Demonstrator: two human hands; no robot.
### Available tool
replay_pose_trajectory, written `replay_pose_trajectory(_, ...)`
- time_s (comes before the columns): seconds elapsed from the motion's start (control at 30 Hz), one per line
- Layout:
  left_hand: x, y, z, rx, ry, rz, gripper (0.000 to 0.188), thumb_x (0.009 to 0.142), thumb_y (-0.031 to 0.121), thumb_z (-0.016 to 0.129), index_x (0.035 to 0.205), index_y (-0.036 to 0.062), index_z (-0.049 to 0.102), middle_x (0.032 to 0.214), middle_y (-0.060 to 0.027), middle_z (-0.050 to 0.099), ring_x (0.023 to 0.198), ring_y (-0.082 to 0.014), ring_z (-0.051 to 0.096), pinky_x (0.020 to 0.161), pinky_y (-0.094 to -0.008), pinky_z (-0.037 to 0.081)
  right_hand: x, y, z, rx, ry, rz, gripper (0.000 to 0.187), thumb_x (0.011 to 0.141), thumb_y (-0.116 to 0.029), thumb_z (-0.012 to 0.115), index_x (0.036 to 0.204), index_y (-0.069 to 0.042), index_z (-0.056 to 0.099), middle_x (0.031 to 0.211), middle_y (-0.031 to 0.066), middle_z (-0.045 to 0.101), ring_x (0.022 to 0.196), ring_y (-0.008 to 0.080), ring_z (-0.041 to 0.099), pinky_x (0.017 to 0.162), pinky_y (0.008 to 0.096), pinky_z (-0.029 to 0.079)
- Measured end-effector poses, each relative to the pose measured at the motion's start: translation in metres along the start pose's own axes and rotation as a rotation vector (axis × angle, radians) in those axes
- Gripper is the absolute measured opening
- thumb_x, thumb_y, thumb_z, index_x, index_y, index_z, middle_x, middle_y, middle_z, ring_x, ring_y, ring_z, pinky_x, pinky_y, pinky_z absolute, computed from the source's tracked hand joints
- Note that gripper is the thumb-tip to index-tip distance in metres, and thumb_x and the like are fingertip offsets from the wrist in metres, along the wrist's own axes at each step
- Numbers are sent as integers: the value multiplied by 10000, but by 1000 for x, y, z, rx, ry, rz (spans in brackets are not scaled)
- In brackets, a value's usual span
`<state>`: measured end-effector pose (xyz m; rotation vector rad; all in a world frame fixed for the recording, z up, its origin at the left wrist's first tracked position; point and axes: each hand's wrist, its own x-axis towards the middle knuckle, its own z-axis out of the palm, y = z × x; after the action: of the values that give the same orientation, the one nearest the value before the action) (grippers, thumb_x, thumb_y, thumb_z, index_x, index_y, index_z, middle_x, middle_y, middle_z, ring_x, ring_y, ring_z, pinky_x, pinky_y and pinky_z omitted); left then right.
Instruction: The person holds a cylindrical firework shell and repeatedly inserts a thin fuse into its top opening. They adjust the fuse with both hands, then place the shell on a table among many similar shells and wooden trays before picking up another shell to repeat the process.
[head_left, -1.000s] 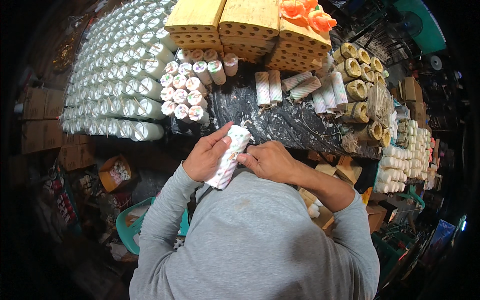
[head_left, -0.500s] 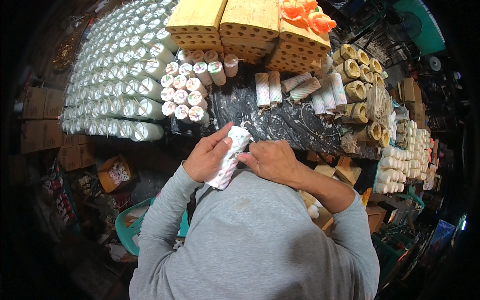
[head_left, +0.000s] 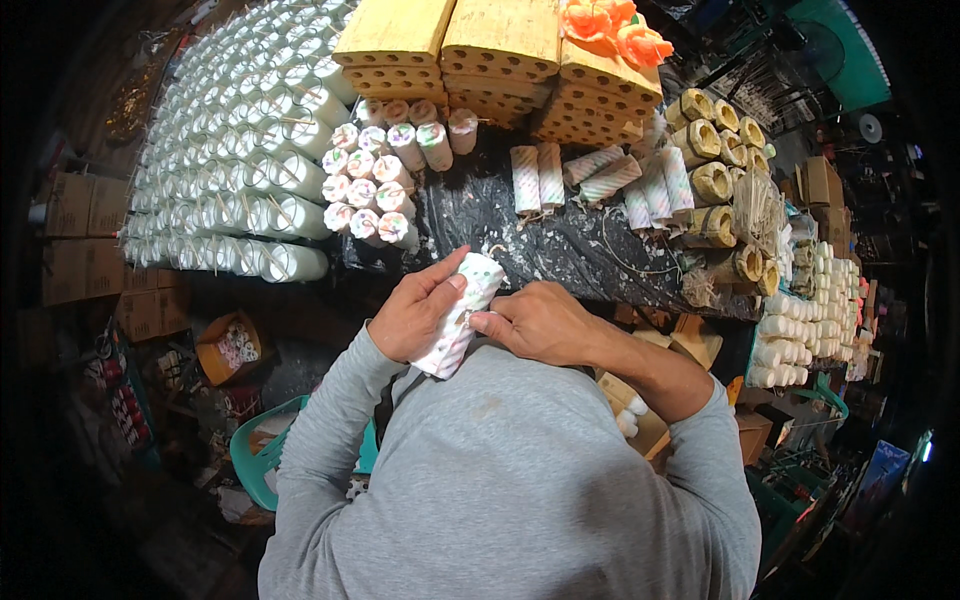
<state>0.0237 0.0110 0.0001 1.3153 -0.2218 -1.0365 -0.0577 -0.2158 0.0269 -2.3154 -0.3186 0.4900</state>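
Fingers [head_left: 440, 290] of the left hand [head_left: 415, 318] are closing around a white patterned paper-wrapped cylinder [head_left: 462, 312], just before the black plastic-covered bench [head_left: 560, 240]. The right hand [head_left: 540, 322] is pinching its wrapper edge. Wrapping appears underway; the next move likely calls for pressing the seam flat.

Left hand [head_left: 415, 318] palm covers near side of patterned tube [head_left: 460, 318]; tube's lower end sunk behind grey shirt [head_left: 510, 480]. Right hand [head_left: 540, 322] fingertips hidden against tube. Tube print too small to read. Picture corners black; white tube rows [head_left: 240, 170] blur toward left rim.
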Motion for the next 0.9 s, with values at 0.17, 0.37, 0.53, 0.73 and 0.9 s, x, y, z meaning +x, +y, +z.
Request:
replay_pose_trajectory(0.17,0,-2,-3,-63,-4,-53,517,1187,152,504,1679,12,423,1410,-76,682,1212,-111,621,1049,-266,512,0,-2,2,-9,16,-29,684,1122,-568,517,792,-19,758,706,223,718,675,442,725,682,545,580)
replay_pose_trajectory(0.37,3,-8,-2,-115,35,-8,531,1181,170,526,1670,-11,425,1336,-66,714,1130,-91,622,998,-257,533,2,-2,9,-115,163,-117,653,1098,-562,570,781,-16,740,689,180,721,621,394,721,611,514,573)
replay_pose_trajectory(0.53,2,-11,-3,-102,39,-11,536,1179,169,530,1672,-12,420,1330,-66,711,1124,-93,625,994,-257,534,1,-1,8,-198,171,-138,640,1094,-559,582,807,-8,737,673,170,713,608,372,722,584,506,572)
replay_pose_trajectory(0.73,-2,-9,2,-106,43,-75,529,1180,156,527,1673,-6,424,1352,-65,703,1150,-94,622,1009,-255,522,2,-3,0,-130,-57,-97,688,1120,-579,519,822,-6,757,672,214,699,644,427,719,657,560,583)
replay_pose_trajectory(0.9,-4,-5,1,-35,50,-78,519,1180,155,529,1664,-10,440,1393,-68,689,1185,-96,613,1033,-253,509,4,-3,0,57,-117,-46,722,1137,-569,485,775,-7,757,685,249,692,675,463,710,695,568,570)
